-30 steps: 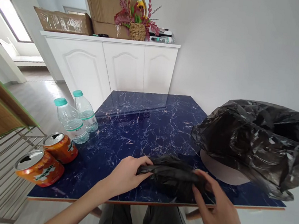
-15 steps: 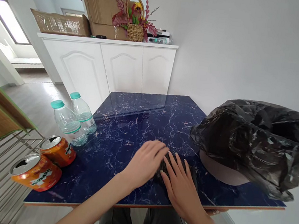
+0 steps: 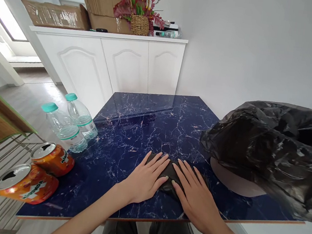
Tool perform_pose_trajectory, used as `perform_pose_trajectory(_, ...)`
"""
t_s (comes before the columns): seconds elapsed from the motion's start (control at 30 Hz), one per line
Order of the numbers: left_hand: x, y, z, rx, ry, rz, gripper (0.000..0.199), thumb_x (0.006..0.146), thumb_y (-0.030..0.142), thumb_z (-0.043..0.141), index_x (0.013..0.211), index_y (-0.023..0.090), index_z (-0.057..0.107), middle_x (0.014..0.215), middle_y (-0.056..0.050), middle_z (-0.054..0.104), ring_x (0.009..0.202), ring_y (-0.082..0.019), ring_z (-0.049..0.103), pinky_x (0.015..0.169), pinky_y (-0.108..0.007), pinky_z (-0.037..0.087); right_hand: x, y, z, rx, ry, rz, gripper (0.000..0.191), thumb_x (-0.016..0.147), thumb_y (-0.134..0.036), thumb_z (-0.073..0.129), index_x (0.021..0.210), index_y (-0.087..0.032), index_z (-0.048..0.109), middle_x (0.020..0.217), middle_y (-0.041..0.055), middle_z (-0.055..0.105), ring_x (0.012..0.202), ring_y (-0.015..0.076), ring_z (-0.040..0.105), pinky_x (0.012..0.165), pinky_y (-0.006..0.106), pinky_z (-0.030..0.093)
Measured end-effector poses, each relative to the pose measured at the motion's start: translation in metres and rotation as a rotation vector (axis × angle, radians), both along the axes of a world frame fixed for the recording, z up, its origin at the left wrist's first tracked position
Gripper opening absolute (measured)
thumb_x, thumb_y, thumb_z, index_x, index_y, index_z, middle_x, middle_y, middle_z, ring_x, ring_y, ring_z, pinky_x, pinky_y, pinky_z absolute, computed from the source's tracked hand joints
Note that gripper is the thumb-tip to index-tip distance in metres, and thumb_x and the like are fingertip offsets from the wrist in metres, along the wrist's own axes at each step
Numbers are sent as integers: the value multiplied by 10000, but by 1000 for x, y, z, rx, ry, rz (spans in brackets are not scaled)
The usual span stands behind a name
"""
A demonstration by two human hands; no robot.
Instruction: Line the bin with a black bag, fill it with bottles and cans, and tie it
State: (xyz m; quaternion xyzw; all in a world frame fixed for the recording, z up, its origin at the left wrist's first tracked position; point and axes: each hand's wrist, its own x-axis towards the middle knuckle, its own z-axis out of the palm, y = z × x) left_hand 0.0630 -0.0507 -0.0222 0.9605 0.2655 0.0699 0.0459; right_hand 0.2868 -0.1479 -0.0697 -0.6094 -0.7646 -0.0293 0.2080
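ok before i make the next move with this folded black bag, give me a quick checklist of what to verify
1. Left hand flat on the folded black plastic bag: ok
2. Right hand flat on it too: ok
3. Folded bag smooth under the fingers: cannot tell, hands cover much of it
4. Mirinda cans apart from both hands: ok
5. Clear plastic bottles capped: ok
6. Contents of the large black plastic bag: cannot tell, too dark inside
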Motion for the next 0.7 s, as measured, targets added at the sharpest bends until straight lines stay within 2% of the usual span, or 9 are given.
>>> perform_pose_trajectory(0.17,1,1,-6,11,-4,-2,654,1156,486,268,1736,252,78,1778,-54,213,1655,-290,162,1350,-580,162,4,1,1,-7,15,35,626,1138,-425,391,1728,-300,222,1756,29,310,1623,302,294,1299,600,332)
perform_pose_trajectory(0.33,0,4,-10,84,-46,-28,678,1151,482,313,1737,273,46,1771,-54,249,1647,-277,199,1357,-546,172,4,3,5,-76,76,45,608,1136,-461,385,1714,-303,278,1760,23,292,1629,311,272,1315,621,288)
perform_pose_trajectory(0.43,-1,0,-3,101,-63,-31,630,1147,455,358,1719,232,217,1744,-86,342,1637,-291,248,1351,-564,204,8,0,11,-160,203,54,589,1137,-490,376,1700,-329,316,1755,1,308,1632,283,264,1332,590,266)
perform_pose_trajectory(0.53,-6,-12,14,119,-114,-63,460,1137,351,421,1547,178,538,1639,-112,528,1611,-301,338,1349,-595,218,21,-6,20,-195,416,41,559,1141,-499,359,1681,-357,349,1744,-20,344,1620,244,304,1317,517,330)
perform_pose_trajectory(0.63,-12,-29,31,94,-149,-231,317,1105,259,484,1305,224,727,1559,-69,616,1578,-268,409,1362,-542,239,41,-14,26,-155,575,8,521,1136,-495,380,1639,-366,423,1694,-7,449,1568,240,418,1272,458,414)
perform_pose_trajectory(0.7,-15,-39,38,71,-116,-326,290,1088,283,535,1282,262,749,1606,-46,570,1595,-275,378,1359,-529,258,56,-18,28,-137,624,-24,493,1129,-493,406,1604,-377,470,1643,1,525,1525,250,486,1229,438,466)
